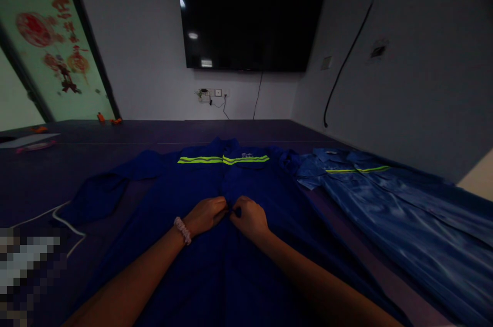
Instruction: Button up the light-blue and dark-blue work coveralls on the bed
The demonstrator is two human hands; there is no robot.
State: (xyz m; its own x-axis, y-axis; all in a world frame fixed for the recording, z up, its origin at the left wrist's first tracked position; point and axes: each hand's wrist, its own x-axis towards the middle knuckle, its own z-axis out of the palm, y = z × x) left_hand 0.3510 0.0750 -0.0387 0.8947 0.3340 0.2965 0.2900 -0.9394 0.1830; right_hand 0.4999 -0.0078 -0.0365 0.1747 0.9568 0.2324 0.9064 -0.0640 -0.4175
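A dark blue work shirt [215, 178] with a yellow reflective stripe lies spread flat on the dark table [154, 134], collar away from me. My left hand [206, 214], with a pale scrunchie on the wrist, and my right hand [248, 216] meet at the shirt's front middle seam. Both hands are closed, pinching the fabric of the front edge between fingers and thumb. What lies under the fingertips is too dark to make out.
A second, lighter blue shirt [385, 198] with a reflective stripe lies on the table to the right. A white cord [63, 216] runs along the left. A wall-mounted dark screen [250, 14] hangs ahead, with sockets and cables beneath. Small objects sit at the table's far left.
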